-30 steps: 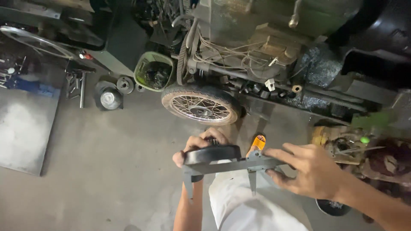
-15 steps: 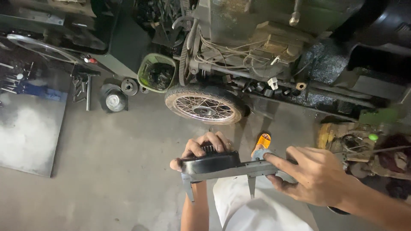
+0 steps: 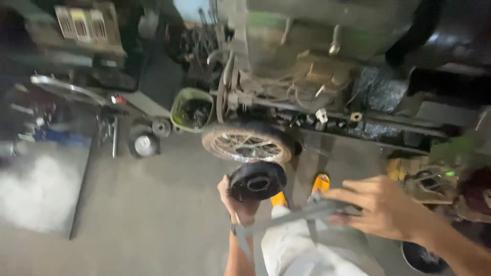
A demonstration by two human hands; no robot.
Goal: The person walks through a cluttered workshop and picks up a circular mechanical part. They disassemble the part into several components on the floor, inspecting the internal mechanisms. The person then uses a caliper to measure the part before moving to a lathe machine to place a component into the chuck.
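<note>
I'm looking down at a grey concrete workshop floor (image 3: 153, 214), with flat pale rectangular packets (image 3: 84, 23) propped at upper left, a green bucket (image 3: 192, 108) and a spoked wheel (image 3: 248, 144) lying under a grimy machine (image 3: 296, 66). My left hand (image 3: 238, 202) curls its fingers tight round a black round part (image 3: 257, 181), its hollow face tilted up. My right hand (image 3: 378, 207) has its fingers closed on a grey metal caliper (image 3: 302, 212), held just below the part above my pale-trousered knee (image 3: 302, 253).
</note>
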